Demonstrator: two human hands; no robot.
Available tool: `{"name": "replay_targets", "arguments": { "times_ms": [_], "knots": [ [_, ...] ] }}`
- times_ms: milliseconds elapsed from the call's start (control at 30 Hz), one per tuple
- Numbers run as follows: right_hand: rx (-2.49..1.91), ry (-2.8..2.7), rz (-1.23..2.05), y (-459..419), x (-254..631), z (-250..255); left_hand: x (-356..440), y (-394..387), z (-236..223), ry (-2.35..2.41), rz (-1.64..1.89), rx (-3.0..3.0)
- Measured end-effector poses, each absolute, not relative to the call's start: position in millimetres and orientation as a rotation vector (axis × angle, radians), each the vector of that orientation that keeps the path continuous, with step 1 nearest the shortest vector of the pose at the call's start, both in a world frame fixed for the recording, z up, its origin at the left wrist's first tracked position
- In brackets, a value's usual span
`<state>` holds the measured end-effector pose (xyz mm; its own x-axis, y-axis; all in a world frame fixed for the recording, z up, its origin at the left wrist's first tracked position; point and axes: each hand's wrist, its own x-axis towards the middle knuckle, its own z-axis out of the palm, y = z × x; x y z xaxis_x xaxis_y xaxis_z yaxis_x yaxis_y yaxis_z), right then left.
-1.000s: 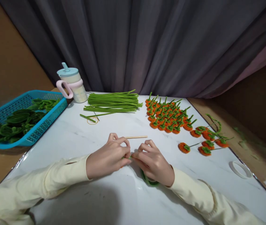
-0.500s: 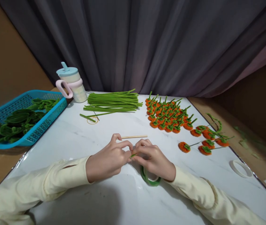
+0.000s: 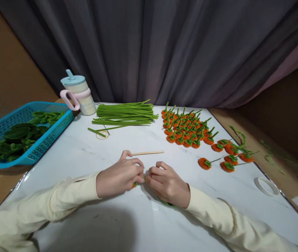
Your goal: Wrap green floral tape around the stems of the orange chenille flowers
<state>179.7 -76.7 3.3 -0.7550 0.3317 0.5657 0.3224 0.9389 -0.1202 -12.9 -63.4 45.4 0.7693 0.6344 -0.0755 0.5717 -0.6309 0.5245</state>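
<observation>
My left hand (image 3: 122, 176) is closed in a pinch around a small orange-and-green chenille fruit (image 3: 134, 185); only a sliver of it shows below the fingers. Beside it my right hand (image 3: 167, 183) is closed too, its fingertips pinching a thin pale-green strip (image 3: 143, 177) that looks like tape and spans the small gap between the hands. Mostly covered by the right hand, a roll of green tape (image 3: 166, 202) lies on the table. A thin wooden stick (image 3: 149, 153) lies just beyond my left fingers.
A blue basket (image 3: 33, 155) of green chenille leaves stands left, near a lidded cup (image 3: 84, 101). Green chenille stems (image 3: 125, 113) lie at the back. Many orange chenille fruits (image 3: 182, 127) stand back right; several lie loose. A white tape roll (image 3: 266, 186) is at the right edge.
My hands have drawn slightly apart. The right hand has turned and now covers most of the green tape roll. A bit of orange has come into sight under the left fingers.
</observation>
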Motion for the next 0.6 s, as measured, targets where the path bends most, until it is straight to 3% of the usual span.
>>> {"name": "replay_targets", "arguments": {
  "times_ms": [200,333,433,600],
  "knots": [
    [-0.923,-2.158,0.888,-75.1,174.9,5.4,-14.3,-74.0,45.7,0.930,0.280,2.729],
    [-0.977,-1.677,1.513,-78.3,168.5,4.9,-16.2,-73.7,45.4,0.886,0.372,2.814],
    [-0.941,-1.552,1.644,-80.5,165.9,1.2,-17.7,-71.9,48.1,0.827,0.362,2.789],
    [-0.913,-1.720,1.518,-81.7,167.5,-1.7,-17.1,-63.8,54.0,0.798,0.248,2.584]
  ]
}}
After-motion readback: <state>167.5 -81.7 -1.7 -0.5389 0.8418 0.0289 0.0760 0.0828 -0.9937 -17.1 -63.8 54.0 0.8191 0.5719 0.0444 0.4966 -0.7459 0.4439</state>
